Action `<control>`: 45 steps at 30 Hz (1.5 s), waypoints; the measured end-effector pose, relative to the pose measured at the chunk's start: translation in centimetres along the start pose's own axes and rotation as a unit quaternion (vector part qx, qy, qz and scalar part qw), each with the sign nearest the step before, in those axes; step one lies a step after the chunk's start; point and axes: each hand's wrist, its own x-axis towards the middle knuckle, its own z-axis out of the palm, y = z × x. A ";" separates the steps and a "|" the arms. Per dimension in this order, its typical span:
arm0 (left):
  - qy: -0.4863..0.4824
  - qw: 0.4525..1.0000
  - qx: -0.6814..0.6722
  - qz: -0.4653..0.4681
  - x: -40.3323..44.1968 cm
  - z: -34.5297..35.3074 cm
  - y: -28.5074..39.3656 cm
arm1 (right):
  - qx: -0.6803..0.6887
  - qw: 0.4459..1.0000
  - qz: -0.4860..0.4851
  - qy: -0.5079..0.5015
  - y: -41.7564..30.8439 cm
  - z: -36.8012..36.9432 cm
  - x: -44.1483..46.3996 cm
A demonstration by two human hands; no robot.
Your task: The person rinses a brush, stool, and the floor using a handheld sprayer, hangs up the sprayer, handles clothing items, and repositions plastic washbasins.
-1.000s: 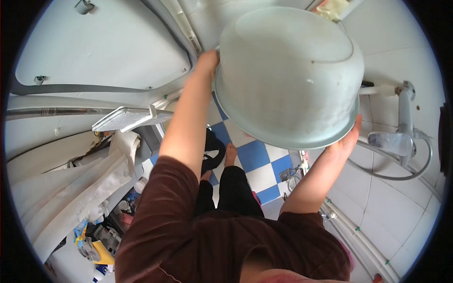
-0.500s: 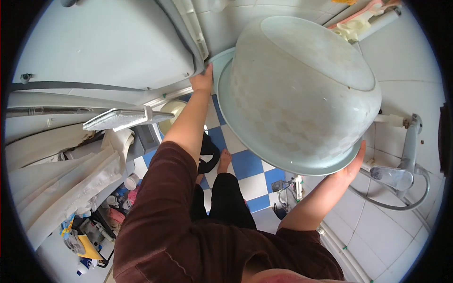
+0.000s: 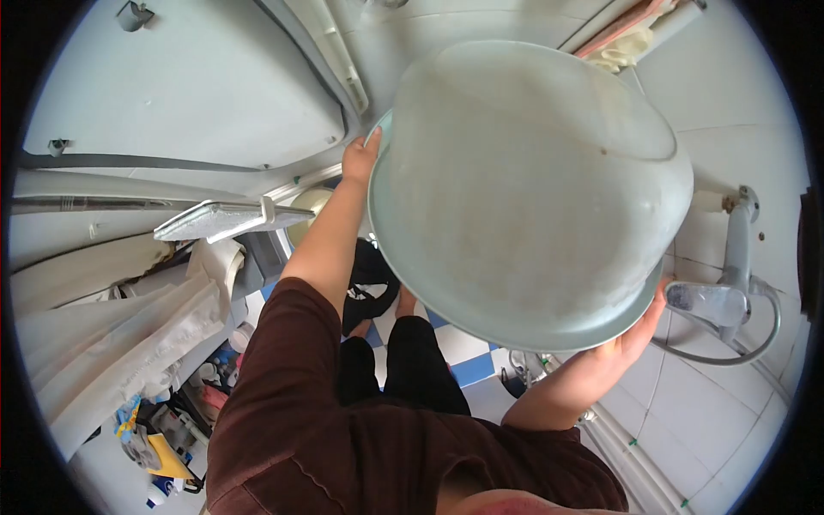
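Note:
A large pale green basin (image 3: 532,189) is held up with its underside facing me, in the middle and upper right of the view. My left hand (image 3: 361,156) grips its rim on the left side, thumb on the edge. At the lower right of the rim is my right hand (image 3: 631,330), its fingers wrapped round the edge and partly hidden. The inside of the basin cannot be seen.
A wall tap (image 3: 736,249) with a hose is at the right. Cloths (image 3: 627,43) hang on a bar above. A white curtain (image 3: 129,343) and a cluttered shelf (image 3: 184,412) are at the left, a blue-and-white tiled floor (image 3: 472,369) below.
The basin has moved down, and its underside is turned more toward me. My left hand has gone slightly left and down with the rim. Both hands keep their hold.

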 end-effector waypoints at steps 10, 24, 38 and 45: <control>0.111 0.980 0.160 0.029 0.4 -0.5 3.8 | 0.016 0.987 0.039 0.156 -0.8 -4.8 -6.4; -0.377 0.885 0.249 -0.115 -25.1 -7.6 -14.6 | -0.523 0.808 0.215 -0.166 22.8 -22.0 -19.8; -0.545 0.730 0.412 -0.012 -53.0 -18.7 -17.4 | -0.629 0.746 0.218 -0.020 38.2 -37.5 -28.4; -0.483 0.753 0.448 0.008 -53.1 8.4 -29.9 | -0.697 0.660 0.280 0.025 44.4 -47.1 -25.1</control>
